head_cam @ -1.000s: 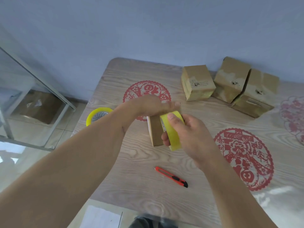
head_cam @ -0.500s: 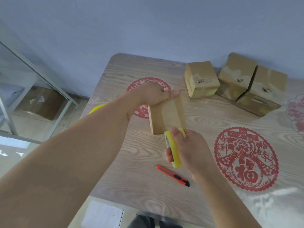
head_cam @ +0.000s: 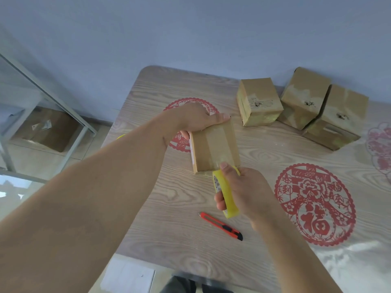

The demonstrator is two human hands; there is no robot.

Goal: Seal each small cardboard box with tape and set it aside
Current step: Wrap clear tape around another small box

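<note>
A small cardboard box [head_cam: 213, 146] lies on the wooden table [head_cam: 169, 208] in the middle of the view. My left hand [head_cam: 194, 119] grips its far end, thumb on the top edge. A strip of clear tape runs along the box's top face down to its near edge. My right hand [head_cam: 241, 191] grips a yellow tape roll [head_cam: 225, 195] just below that near edge, thumb on the roll's top.
Three taped cardboard boxes [head_cam: 259, 102] [head_cam: 302, 98] [head_cam: 338, 117] stand at the far right by the wall. A red utility knife [head_cam: 221, 225] lies near the front. A second yellow roll [head_cam: 120, 136] peeks out behind my left forearm. Red paper-cut decals mark the table.
My right hand has pulled the tape roll from the box's far end toward me, past its near edge, laying tape along the top. My left hand has stayed on the far end.
</note>
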